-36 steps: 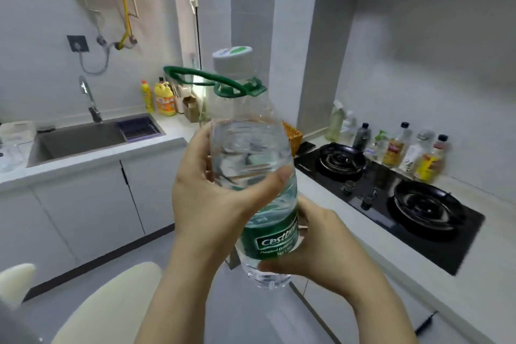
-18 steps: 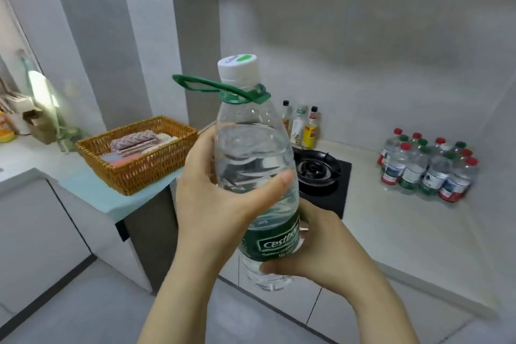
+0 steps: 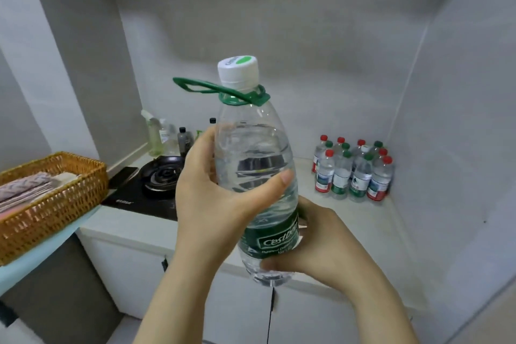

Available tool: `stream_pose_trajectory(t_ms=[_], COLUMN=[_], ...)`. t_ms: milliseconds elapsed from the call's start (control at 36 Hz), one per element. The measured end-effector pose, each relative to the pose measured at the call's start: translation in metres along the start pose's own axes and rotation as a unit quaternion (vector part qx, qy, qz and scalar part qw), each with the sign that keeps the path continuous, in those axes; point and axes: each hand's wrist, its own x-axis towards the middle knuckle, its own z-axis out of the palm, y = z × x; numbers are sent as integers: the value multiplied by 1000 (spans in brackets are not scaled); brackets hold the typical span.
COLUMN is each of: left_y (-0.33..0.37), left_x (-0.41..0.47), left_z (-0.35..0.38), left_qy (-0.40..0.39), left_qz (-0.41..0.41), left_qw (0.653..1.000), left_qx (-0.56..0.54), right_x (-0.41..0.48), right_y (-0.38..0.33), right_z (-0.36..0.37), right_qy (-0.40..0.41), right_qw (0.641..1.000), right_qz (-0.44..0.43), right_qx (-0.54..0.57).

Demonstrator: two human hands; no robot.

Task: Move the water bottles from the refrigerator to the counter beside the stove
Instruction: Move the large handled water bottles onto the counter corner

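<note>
Swung further right, the view now centres the desk (image 3: 349, 220) corner and its cluster of small bottles (image 3: 353, 170).
Left hand (image 3: 220, 204) wraps the large water bottle (image 3: 251, 165) at its clear middle, and the right hand (image 3: 321, 243) curls round its green label and base. The bottle is held upright in the air before the desk edge, right of the stove (image 3: 156, 184).

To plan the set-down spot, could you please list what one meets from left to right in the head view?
wicker basket → stove burner → large water bottle → cluster of small water bottles
</note>
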Motion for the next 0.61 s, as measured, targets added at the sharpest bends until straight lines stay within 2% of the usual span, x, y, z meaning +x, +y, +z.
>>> stream_pose_trajectory(t_ms=[611], left_y=[-79], left_x=[83], left_z=[142], left_qy=[-98], left_qz=[-36], left_qw=[993], left_qx=[-59], right_x=[90], right_y=[108], right_z=[-65], right_qy=[69], right_qw=[993], right_qz=[98], right_qx=[-19])
